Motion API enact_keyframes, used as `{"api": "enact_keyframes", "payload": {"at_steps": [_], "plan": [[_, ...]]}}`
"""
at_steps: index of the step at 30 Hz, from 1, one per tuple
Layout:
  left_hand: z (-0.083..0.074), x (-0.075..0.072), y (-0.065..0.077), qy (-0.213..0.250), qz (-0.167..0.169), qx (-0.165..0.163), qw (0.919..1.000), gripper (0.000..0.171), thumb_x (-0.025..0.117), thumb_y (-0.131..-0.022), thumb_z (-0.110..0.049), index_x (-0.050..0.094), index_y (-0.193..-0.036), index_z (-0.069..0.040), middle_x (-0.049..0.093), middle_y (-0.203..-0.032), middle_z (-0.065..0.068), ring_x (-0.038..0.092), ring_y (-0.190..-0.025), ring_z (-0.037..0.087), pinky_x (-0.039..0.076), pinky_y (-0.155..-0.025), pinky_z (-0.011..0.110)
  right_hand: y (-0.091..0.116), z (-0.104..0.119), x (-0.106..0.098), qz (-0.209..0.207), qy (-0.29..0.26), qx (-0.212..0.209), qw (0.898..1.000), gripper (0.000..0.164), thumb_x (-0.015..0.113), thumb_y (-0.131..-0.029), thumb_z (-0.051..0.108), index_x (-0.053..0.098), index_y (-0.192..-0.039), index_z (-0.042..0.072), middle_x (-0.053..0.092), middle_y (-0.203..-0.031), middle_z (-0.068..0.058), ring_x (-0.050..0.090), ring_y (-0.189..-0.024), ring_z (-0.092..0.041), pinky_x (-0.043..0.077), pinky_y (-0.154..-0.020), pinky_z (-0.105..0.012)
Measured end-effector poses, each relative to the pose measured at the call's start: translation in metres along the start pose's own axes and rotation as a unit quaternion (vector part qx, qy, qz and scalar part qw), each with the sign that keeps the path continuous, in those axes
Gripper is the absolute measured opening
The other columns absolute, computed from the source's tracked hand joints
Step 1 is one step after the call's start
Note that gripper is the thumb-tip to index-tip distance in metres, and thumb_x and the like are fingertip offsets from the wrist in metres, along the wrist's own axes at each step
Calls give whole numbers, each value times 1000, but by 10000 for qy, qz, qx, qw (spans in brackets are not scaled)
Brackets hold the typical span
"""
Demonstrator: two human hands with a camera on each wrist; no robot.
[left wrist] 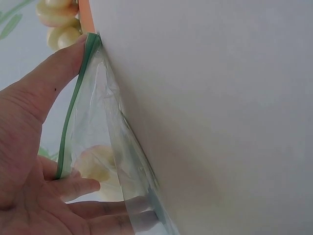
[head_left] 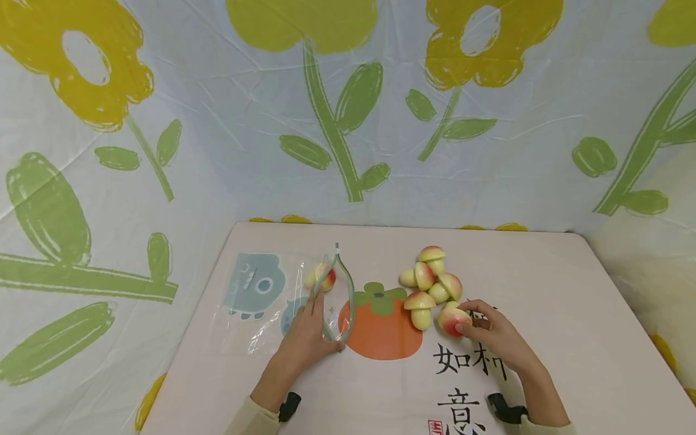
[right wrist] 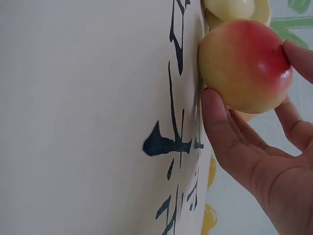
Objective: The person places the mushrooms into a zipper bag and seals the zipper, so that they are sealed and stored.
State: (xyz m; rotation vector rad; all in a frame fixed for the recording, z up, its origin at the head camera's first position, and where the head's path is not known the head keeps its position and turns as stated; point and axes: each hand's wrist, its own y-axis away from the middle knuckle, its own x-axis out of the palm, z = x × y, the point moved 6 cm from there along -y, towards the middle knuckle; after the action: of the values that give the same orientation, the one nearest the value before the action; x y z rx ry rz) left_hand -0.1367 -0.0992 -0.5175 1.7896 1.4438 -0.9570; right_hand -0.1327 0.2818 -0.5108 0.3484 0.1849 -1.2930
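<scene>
A toy mushroom point(head_left: 454, 319) with a red and yellow cap is held between the thumb and fingers of my right hand point(head_left: 495, 331). In the right wrist view its round cap point(right wrist: 244, 66) faces the camera, with fingertips at its sides. My left hand point(head_left: 310, 332) is at the mouth of a clear zip bag point(head_left: 261, 335), thumb and fingers spread wide along the green-edged opening. The left wrist view has the thumb against one corner of the green zip strip point(left wrist: 73, 107), other fingers overlapping the plastic. One mushroom point(head_left: 326, 277) lies inside the bag.
Several more toy mushrooms point(head_left: 424, 275) cluster just beyond my right hand. The pale table mat point(head_left: 571, 290) carries a printed orange persimmon point(head_left: 380, 335), blue cartoon figures point(head_left: 252, 284) and black characters point(head_left: 459, 408). Flower-printed cloth point(head_left: 217, 121) hangs behind the table.
</scene>
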Motion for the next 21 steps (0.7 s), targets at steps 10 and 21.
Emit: {"api": "enact_keyframes", "payload": {"at_steps": [10, 21], "plan": [[-1, -2, 1, -7, -59, 57, 10000, 129, 95, -64, -39, 15, -158, 0, 24, -160, 24, 45, -126, 46, 44, -100, 55, 7, 1, 0, 133, -525, -139, 9984, 38, 69, -95, 11, 53, -128, 1, 50, -128, -21, 68, -95, -29, 57, -74, -45], [0, -1, 1, -17, -5, 43, 10000, 129, 95, -65, -39, 15, -158, -2, 24, -160, 24, 45, -126, 45, 44, -101, 54, 6, 20, 0, -107, -530, -917, 9943, 39, 66, -95, 2, 53, -132, -1, 54, -126, -6, 65, -100, -16, 54, -82, -27]]}}
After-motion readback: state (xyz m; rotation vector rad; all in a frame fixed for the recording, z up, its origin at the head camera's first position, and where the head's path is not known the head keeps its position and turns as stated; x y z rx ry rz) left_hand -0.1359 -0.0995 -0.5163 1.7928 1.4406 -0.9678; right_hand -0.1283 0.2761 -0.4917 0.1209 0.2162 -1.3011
